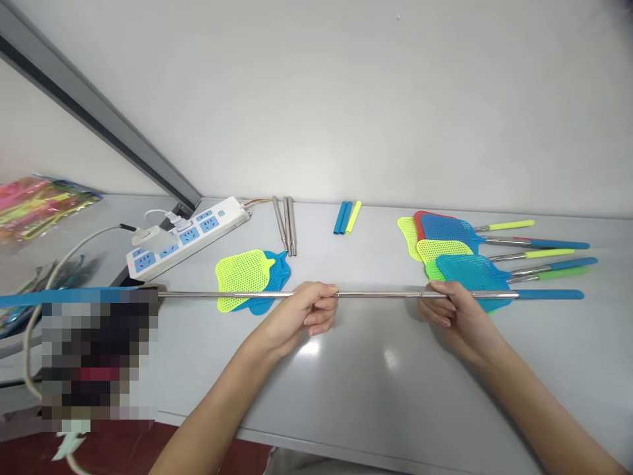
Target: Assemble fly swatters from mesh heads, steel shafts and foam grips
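Note:
A telescopic fly swatter (378, 294) lies level across the view, its steel rod drawn out long. Its blue handle points right, and a blue end runs off the left edge. My left hand (312, 311) is closed around the middle of the rod. Farther right, my right hand (451, 310) grips the rod near the handle. Behind the rod, left of my left hand, lie a yellow swatter head (242, 272) and a blue swatter head (279, 274), overlapping. Several assembled swatters (448, 231) in blue, yellow, red and green are piled beyond my right hand.
Steel rods (291, 227) lie near the wall beside a white power strip (190, 237) with plugs in it. Two blue tubes and a yellow tube (353, 217) are at the back. Bagged colourful items (44, 201) are at far left. A pixelated patch hides the lower left.

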The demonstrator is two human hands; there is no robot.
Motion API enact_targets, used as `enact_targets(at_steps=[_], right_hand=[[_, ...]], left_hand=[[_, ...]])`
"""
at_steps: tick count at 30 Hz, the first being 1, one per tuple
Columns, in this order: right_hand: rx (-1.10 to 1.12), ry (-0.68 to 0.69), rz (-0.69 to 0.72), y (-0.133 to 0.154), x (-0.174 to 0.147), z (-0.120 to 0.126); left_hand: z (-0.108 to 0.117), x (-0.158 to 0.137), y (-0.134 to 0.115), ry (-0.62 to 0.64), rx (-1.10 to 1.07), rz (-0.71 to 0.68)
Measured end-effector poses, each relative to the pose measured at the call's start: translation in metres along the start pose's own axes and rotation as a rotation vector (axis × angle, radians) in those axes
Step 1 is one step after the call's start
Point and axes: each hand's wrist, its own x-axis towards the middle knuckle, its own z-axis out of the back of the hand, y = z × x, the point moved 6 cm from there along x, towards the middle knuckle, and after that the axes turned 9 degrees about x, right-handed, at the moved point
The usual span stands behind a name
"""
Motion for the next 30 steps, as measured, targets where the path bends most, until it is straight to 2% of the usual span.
enact_targets(at_steps=[5,10,15,23,30], right_hand=[[0.102,-0.027,-0.006,-0.008,0.000,-0.001],[0.137,0.055,-0.087,-0.016,-0.001,-0.008],[0.151,0.151,-0.142,-0.021,-0.004,-0.015],[0.131,0.209,-0.175,-0.028,-0.008,-0.022],[0.121,0.174,-0.182,-0.030,-0.007,-0.023]], left_hand=[[0.001,0.006,0.007,-0.070,-0.032,0.001],[-0.002,0.010,0.005,-0.119,0.022,-0.059],[-0.011,0.011,0.006,-0.067,0.113,-0.059],[-0.019,0.014,0.012,-0.016,0.205,-0.040],[-0.022,0.014,0.014,0.003,0.206,-0.030]])
